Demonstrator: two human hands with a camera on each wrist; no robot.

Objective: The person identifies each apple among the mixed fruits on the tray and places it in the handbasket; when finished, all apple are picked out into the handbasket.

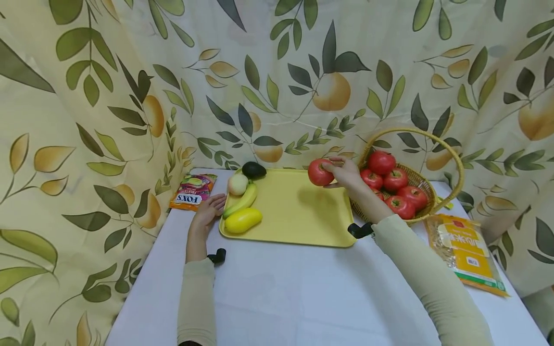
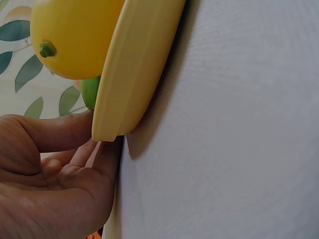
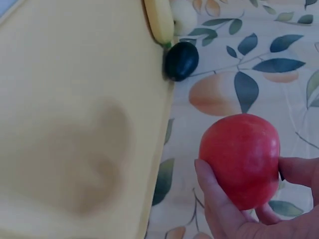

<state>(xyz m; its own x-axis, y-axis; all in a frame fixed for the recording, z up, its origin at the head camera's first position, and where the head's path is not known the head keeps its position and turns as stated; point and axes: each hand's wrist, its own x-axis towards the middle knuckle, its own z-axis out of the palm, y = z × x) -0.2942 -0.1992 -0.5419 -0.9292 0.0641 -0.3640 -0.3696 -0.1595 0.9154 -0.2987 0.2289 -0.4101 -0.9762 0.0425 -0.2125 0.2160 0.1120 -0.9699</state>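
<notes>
My right hand (image 1: 345,174) holds a red apple (image 1: 319,172) between thumb and fingers, above the right part of the yellow tray (image 1: 294,211). In the right wrist view the apple (image 3: 240,160) appears beyond the tray's edge, its lower side partly covered by fingers. My left hand (image 1: 208,210) grips the tray's left rim, thumb on the upper side and fingers beneath, as the left wrist view shows. Along that side of the tray lie a dark avocado-like fruit (image 1: 253,170), a pale round fruit (image 1: 237,184), a banana (image 1: 242,201) and a yellow oval fruit (image 1: 243,220).
A wicker basket (image 1: 428,192) with a tall handle holds several red apples (image 1: 396,180) right of the tray. Nearer on the right lies a yellow grain bag (image 1: 469,254). A FOXS candy bag (image 1: 193,192) lies left of the tray. Patterned cloth (image 1: 277,96) hangs behind.
</notes>
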